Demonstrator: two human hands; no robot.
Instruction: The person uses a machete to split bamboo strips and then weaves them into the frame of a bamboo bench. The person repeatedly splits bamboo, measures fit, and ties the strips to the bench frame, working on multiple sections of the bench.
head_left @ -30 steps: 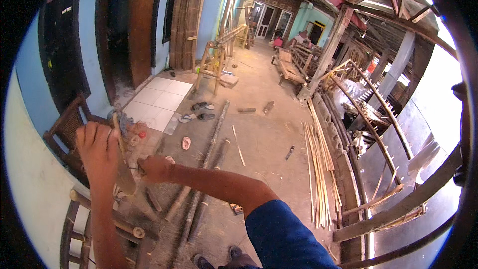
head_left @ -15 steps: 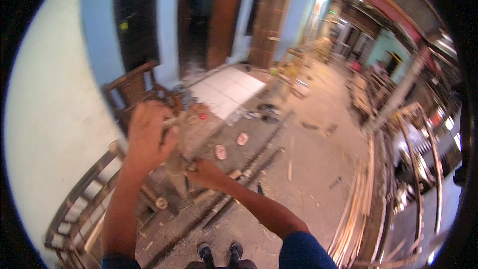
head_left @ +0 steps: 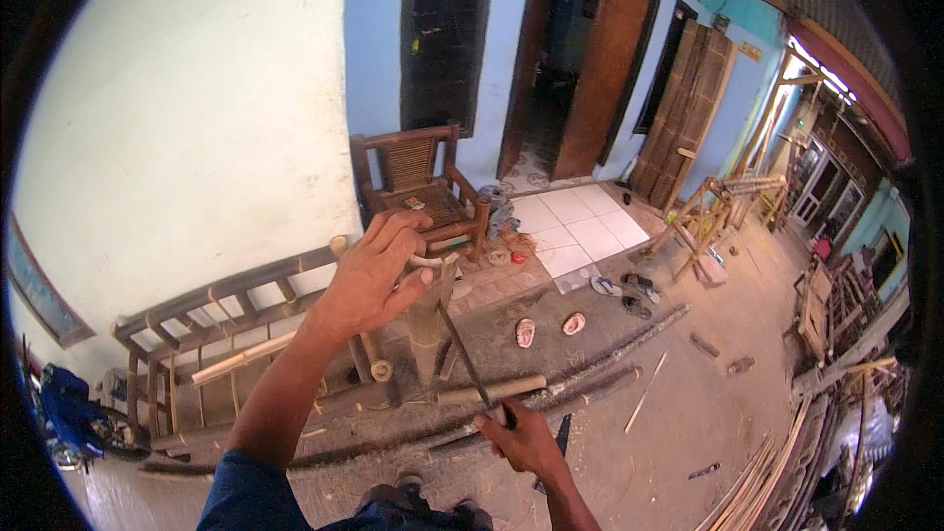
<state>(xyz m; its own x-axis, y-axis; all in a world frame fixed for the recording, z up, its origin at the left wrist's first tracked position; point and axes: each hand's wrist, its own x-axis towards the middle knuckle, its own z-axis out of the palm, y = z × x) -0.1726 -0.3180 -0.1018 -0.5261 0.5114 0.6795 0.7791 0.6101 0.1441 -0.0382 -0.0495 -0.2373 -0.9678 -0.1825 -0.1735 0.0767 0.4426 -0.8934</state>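
**Bamboo post held upright under a thin blade**

The left hand point(head_left: 379, 275) gripped the top of an upright bamboo piece point(head_left: 428, 320), its fingers point(head_left: 398, 231) curled over the top end and the thumb pressed against the side. The bamboo piece stood on the ground near the foot of the white wall, just in front of a bamboo frame point(head_left: 221, 320) leaning there. The right hand point(head_left: 526, 438) was lower and nearer the person, its fingers closed tight around the handle of a long thin blade point(head_left: 464, 359). The blade slanted up from that hand toward the upper part of the bamboo piece; whether its tip touched the bamboo could not be told. A short cut length of bamboo point(head_left: 492, 389) lay on the ground just beside the right hand, with long dark poles point(head_left: 610, 349) lying behind it. A wooden chair point(head_left: 418, 187) stood against the blue wall, and sandals point(head_left: 551, 327) lay on the ground near the tiled doorstep point(head_left: 580, 231). Thin bamboo strips point(head_left: 762, 482) were piled at the lower right of the ground.
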